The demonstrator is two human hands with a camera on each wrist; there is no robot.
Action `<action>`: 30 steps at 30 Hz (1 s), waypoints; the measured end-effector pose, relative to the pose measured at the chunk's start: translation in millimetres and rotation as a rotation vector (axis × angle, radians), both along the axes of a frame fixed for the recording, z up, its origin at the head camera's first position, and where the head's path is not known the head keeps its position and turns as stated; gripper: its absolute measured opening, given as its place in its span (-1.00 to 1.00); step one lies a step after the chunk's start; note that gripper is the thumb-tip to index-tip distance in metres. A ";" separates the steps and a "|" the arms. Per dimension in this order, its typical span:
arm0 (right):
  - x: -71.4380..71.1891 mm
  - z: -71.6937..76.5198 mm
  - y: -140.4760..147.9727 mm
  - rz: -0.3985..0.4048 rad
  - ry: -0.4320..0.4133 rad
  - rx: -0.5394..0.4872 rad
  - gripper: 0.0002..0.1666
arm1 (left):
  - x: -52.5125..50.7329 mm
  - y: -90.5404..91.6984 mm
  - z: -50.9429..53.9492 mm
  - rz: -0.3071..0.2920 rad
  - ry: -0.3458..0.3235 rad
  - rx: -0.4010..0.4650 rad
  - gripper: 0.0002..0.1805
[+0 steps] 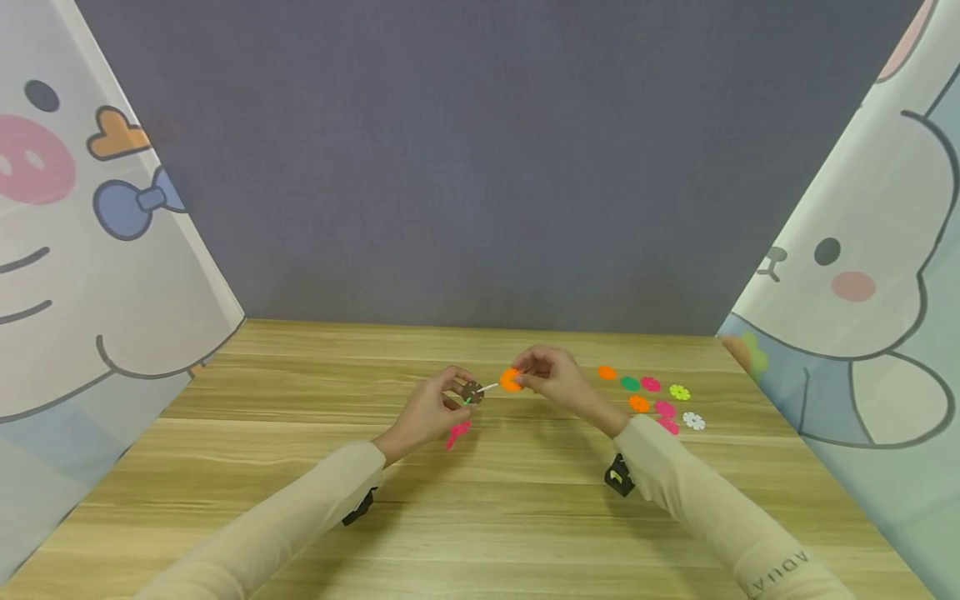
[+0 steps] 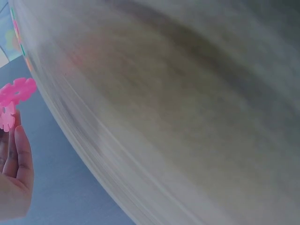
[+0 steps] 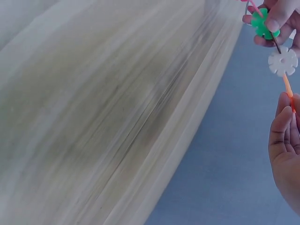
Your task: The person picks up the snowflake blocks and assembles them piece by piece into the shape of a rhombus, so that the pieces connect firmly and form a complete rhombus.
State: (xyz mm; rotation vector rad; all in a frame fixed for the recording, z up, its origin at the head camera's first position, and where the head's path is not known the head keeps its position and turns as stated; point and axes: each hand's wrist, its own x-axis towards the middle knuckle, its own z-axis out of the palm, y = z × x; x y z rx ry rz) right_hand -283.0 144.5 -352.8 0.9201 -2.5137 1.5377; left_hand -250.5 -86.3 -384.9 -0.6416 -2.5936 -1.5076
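Note:
Near the middle of the table, the left hand [image 1: 429, 410] pinches a chain of notched discs: a brown disc [image 1: 472, 392], a green disc [image 3: 265, 23] between finger and thumb, and pink discs [image 1: 460, 429] hanging below. A white disc [image 3: 283, 61] sticks out from the brown one toward the right. The right hand [image 1: 557, 379] holds an orange disc [image 1: 512, 380] by its edge; in the right wrist view it meets the white disc's edge. In the left wrist view pink discs [image 2: 18, 91] show above the left hand [image 2: 17, 173].
Loose discs lie on the wooden table [image 1: 495, 517] right of the right hand: orange [image 1: 607, 372], green [image 1: 630, 383], pink [image 1: 650, 384], yellow-green [image 1: 679, 392] and white [image 1: 693, 421]. A grey panel [image 1: 480, 167] stands behind, with cartoon-printed panels on both sides.

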 end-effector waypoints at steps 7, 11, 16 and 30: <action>2.0 0.1 -7.2 -0.001 -0.019 -0.013 -0.82 | 0.4 0.0 1.0 -0.005 0.006 -0.001 -0.61; 3.4 1.2 -8.4 -0.011 -0.028 -0.018 -0.82 | 1.0 -0.3 1.9 -0.014 0.009 0.001 -0.61; 4.2 1.3 -9.0 -0.005 -0.028 -0.027 -0.82 | 1.2 0.4 1.8 -0.004 0.006 -0.003 -0.61; 14.3 11.6 -14.2 -0.031 -0.023 -0.013 -0.82 | 6.2 2.3 7.3 -0.026 -0.020 0.096 -0.63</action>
